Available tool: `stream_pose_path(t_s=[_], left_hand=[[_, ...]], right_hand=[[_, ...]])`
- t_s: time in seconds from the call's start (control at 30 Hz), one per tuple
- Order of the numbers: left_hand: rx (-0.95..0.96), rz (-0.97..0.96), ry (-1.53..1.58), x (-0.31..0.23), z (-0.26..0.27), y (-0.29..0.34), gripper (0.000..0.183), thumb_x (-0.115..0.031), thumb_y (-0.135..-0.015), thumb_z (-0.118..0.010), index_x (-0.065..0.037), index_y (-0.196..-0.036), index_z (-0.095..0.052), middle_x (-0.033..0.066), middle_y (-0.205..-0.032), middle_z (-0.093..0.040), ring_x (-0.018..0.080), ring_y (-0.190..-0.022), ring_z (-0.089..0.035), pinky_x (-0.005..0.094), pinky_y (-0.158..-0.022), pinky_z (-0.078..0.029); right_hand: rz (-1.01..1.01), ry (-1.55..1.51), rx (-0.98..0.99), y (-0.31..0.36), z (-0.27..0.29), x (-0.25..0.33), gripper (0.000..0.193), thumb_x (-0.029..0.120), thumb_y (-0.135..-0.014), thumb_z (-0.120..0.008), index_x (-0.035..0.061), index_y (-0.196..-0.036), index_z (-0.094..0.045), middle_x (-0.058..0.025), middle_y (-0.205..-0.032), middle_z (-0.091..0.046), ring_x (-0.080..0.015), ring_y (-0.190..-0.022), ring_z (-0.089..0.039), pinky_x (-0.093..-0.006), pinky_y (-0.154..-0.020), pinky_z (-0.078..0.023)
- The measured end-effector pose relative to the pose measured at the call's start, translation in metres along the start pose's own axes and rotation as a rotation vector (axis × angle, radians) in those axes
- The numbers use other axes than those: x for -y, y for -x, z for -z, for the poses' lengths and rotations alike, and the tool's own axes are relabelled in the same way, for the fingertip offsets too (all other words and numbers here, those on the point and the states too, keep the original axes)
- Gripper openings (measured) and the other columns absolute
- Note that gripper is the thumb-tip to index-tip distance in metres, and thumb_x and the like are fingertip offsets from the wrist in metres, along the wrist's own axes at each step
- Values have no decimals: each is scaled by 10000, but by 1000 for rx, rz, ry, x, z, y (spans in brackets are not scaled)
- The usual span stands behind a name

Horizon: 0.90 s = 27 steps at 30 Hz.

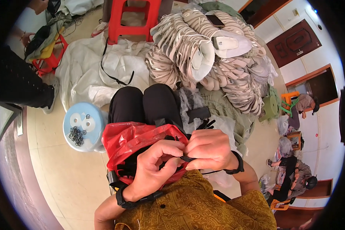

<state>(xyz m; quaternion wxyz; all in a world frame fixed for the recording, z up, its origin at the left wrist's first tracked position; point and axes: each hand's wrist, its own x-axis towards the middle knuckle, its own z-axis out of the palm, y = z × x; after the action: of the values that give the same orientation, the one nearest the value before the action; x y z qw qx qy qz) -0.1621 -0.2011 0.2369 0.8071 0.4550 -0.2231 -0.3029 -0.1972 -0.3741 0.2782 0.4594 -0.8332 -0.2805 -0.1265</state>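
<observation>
Both hands meet over my lap, fingers bent and pinched together. My left hand (160, 163) and my right hand (210, 150) are closed on a small black strap-like piece (186, 158), mostly covered by the fingers. Beneath them an opened red plastic bag (126, 137) lies across my thighs, with black pieces inside it. To the left stands a round light blue stool (69, 117). On its seat is a small pile of black buckles (76, 136), with a single buckle (87, 116) apart from it.
Bundles of beige strips or shoe uppers (184, 42) are heaped ahead on sheeting, a dark phone (215, 20) on top. A red stool (134, 23) stands far ahead. At the far left is a standing person's dark-clothed leg (21, 78). Two seated people are at the right.
</observation>
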Motion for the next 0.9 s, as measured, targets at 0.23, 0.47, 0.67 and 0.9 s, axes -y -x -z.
stream_pose_path(t_s=[0.23,0.47,0.67,0.9], left_hand=[[1,3,-40,1,4,0,135,94,-762,-504,5,-863,-508,62,-935,-542,76,-796,-521,209,-710,-448],[-102,87,56,-3,-2,1,179,98,-751,-516,14,-909,-507,72,-932,-549,96,-813,-551,228,-719,-475],[-90,35,-6,0,1,3,214,104,-745,-521,21,-940,-494,73,-924,-545,112,-807,-569,232,-715,-483],[-110,63,74,-5,0,4,207,114,-748,-510,30,-935,-482,89,-921,-544,112,-766,-582,230,-687,-488]], right_hand=[[-7,-10,12,-3,-1,0,242,125,-579,-738,-22,-645,-558,-99,-653,-556,-236,-523,-516,-306,-461,-394],[-30,1,23,-4,0,1,242,120,-584,-732,-29,-654,-555,-105,-658,-562,-242,-530,-520,-312,-469,-400],[-132,-83,25,-1,0,-5,200,92,-607,-709,-25,-667,-558,-105,-664,-573,-242,-555,-540,-306,-489,-415],[-245,-190,46,-1,2,-6,157,106,-652,-671,-14,-702,-582,-95,-691,-583,-229,-625,-569,-286,-551,-433]])
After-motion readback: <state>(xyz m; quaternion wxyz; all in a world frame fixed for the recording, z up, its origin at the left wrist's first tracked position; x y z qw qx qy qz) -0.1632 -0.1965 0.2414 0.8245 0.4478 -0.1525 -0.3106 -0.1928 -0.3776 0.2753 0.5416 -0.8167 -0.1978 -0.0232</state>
